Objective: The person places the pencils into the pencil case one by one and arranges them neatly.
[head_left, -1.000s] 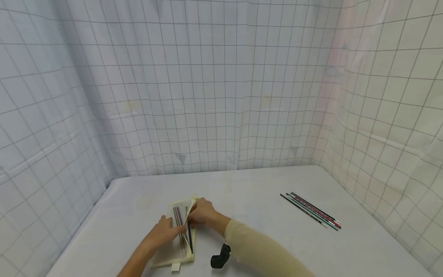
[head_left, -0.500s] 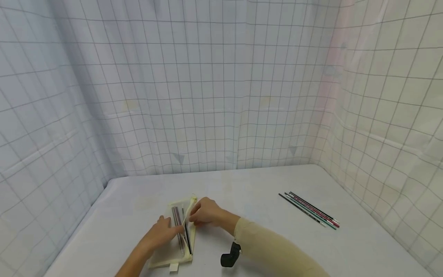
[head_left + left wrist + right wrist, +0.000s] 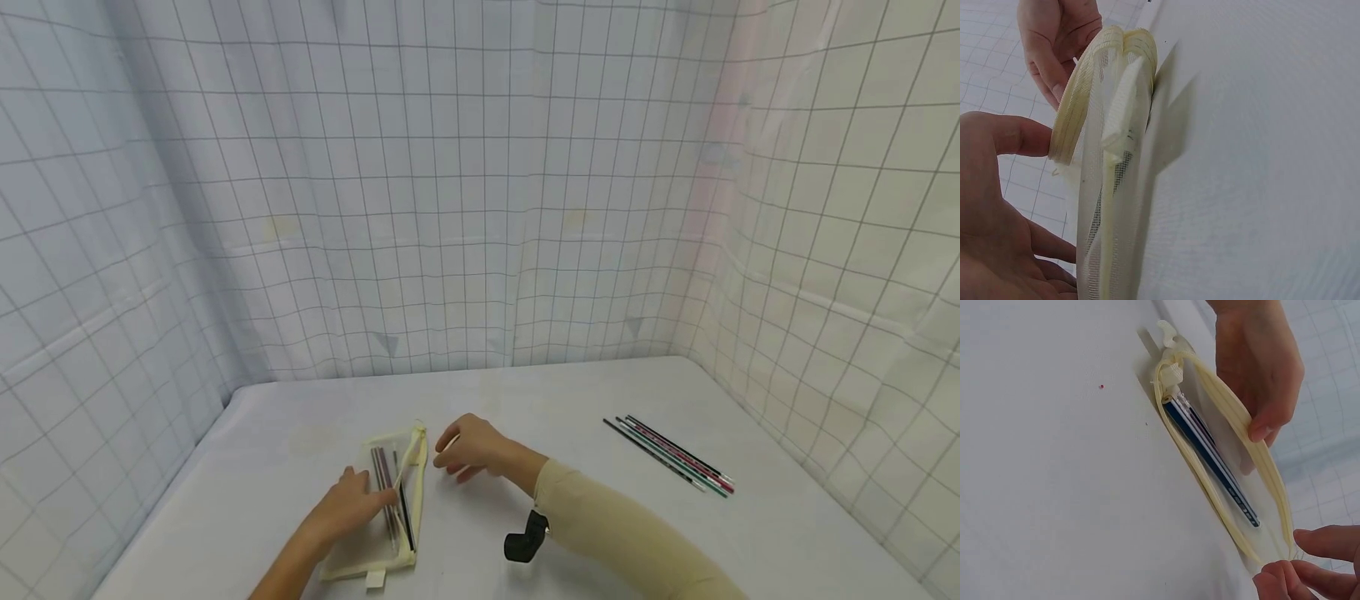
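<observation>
A cream-edged mesh pencil pouch [image 3: 352, 558] lies on the table at the left, its zipped mouth spread apart. Pencils [image 3: 1213, 456] show inside it, one of them dark blue with print. My left hand [image 3: 348, 508] rests on the pouch: the thumb touches the zipper band [image 3: 1075, 112], and the other fingers lie against the mesh. Just right of the pouch is my right hand [image 3: 472, 446], fingers loosely bent, with nothing seen in them. From the right wrist camera, those fingers overlap the far end of the pouch's mouth.
Several pencils [image 3: 671, 457], in black, green and red, lie side by side at the right of the white table [image 3: 525, 400]. A black camera mount [image 3: 527, 537] hangs below the right sleeve [image 3: 607, 517]. Grid-patterned curtains [image 3: 480, 208] enclose the table at the back and sides.
The right hand has drawn back from the pouch's mouth, moving rightward and slightly away. The dark pencil inside lies a little further left. The left hand has stayed on the pouch.
</observation>
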Tool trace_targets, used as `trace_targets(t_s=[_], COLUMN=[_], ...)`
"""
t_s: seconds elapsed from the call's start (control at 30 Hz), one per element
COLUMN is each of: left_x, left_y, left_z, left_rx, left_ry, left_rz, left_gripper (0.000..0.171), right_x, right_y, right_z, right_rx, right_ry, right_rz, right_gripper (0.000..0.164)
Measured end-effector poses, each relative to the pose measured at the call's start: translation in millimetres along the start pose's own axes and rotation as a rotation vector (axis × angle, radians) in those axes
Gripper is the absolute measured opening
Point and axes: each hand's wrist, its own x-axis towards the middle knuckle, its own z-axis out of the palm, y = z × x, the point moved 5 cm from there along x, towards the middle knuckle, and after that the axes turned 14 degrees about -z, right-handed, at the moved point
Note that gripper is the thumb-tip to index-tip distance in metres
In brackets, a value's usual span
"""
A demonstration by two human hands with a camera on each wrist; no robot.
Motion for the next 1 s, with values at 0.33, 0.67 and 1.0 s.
trace_targets(t_s=[0.33,0.67,1.0], left_x=[1.3,1.9,3.0], left_y=[1.2,0.6,0.6], left_z=[-0.1,0.1,0.3], left_rx=[0.017,0.0,0.011], left_ry=[0.014,0.004,0.0], left_rz=[0.015,0.012,0.002], left_gripper=[0.092,0.094,0.094], right_x=[-7,-19,-32], right_y=[6,8,20], right_z=[-26,-58,-90], right_rx=[-0.048,-0.082,-0.13], right_ry=[-0.009,0.003,0.042], right_rz=[-0.001,0.006,0.041], right_gripper=[0.026,0.03,0.031])
